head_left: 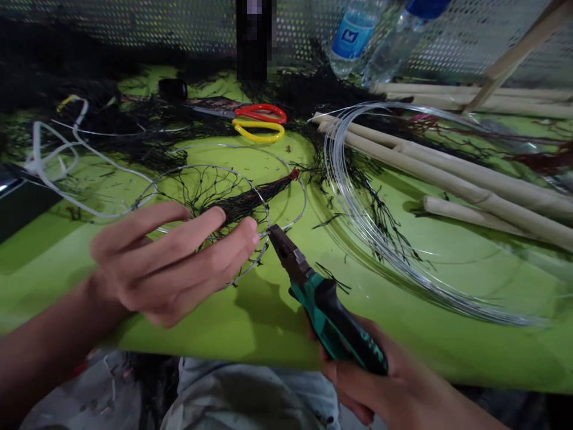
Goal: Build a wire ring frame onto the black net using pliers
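My right hand (362,370) is closed round the handles of green and black pliers (322,304). The jaws of the pliers meet the edge of a wire hoop (264,200), where the wire ends seem to cross. Black netting (242,206) hangs on the hoop and gathers to a red-tied tip. My left hand (179,257) is closed at the near side of the hoop, fingers bent and their tips by the wire; the thumb is hidden. It appears to pinch the hoop beside the jaws.
A coil of silvery wire (344,179) and bamboo sticks (447,164) lie to the right. Red and yellow scissors (259,122) rest behind the hoop. A white cable (101,206) loops at left. Water bottles (353,36) stand at the back, near dark netting (308,89) on the green table (201,340).
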`<action>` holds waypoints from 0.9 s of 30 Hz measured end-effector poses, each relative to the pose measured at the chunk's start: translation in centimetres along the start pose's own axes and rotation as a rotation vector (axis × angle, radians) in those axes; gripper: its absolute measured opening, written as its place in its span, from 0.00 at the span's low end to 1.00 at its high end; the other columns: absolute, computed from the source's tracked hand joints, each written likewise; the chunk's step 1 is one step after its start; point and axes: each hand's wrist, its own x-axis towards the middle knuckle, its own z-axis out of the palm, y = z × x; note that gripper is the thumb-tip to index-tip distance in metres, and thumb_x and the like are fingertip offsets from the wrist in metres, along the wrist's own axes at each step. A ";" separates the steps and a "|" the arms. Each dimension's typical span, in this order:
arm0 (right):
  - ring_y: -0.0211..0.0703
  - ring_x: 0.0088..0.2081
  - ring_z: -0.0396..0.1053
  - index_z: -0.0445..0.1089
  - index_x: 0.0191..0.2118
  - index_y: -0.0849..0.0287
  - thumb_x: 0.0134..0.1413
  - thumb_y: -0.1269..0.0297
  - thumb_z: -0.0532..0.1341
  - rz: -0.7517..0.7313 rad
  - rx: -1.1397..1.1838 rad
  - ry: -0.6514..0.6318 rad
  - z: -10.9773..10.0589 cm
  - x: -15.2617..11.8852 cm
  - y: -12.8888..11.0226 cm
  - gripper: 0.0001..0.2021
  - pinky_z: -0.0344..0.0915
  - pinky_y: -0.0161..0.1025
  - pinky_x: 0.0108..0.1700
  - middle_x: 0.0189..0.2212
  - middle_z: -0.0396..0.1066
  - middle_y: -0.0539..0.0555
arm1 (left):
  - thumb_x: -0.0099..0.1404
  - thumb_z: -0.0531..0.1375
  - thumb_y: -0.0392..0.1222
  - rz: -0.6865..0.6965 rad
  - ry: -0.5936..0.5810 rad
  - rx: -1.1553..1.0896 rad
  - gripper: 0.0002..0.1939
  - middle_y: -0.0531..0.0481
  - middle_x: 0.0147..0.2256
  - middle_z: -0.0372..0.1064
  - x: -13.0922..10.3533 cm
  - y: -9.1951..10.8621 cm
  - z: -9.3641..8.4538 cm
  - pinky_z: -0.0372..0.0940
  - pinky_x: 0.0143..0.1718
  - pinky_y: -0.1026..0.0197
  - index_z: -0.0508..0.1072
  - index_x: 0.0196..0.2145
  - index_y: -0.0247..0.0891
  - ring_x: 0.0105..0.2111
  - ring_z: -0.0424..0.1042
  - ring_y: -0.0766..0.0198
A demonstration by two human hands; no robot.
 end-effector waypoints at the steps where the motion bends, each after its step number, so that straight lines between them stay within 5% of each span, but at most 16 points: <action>1: 0.41 0.29 0.63 0.69 0.34 0.55 0.52 0.61 0.61 0.010 0.010 0.004 0.0 0.0 0.1 0.05 0.61 0.37 0.33 0.26 0.67 0.46 | 0.69 0.65 0.31 -0.006 -0.001 0.022 0.11 0.64 0.44 0.83 -0.1 0.1 0.0 0.74 0.25 0.61 0.83 0.37 0.48 0.35 0.83 0.66; 14: 0.38 0.27 0.60 0.68 0.37 0.55 0.55 0.59 0.60 0.057 0.039 -0.015 0.4 0.1 0.8 0.06 0.58 0.37 0.30 0.26 0.65 0.45 | 0.63 0.71 0.35 -0.090 -0.126 -0.006 0.09 0.59 0.49 0.81 -0.9 0.7 0.3 0.75 0.38 0.53 0.81 0.40 0.47 0.45 0.83 0.57; 20: 0.38 0.27 0.58 0.68 0.38 0.55 0.56 0.59 0.60 0.072 0.021 -0.050 0.2 0.3 0.7 0.07 0.57 0.36 0.30 0.25 0.63 0.45 | 0.65 0.68 0.34 -0.330 -0.181 -0.206 0.15 0.60 0.48 0.82 -1.4 1.5 0.2 0.76 0.41 0.50 0.78 0.46 0.52 0.42 0.84 0.56; 27: 0.37 0.26 0.58 0.67 0.36 0.55 0.53 0.62 0.59 0.051 -0.022 -0.036 0.2 0.5 1.2 0.05 0.57 0.36 0.30 0.23 0.60 0.43 | 0.75 0.61 0.39 -0.566 -0.376 -0.339 0.04 0.57 0.42 0.83 -0.1 2.3 0.3 0.70 0.48 0.45 0.76 0.42 0.46 0.43 0.83 0.56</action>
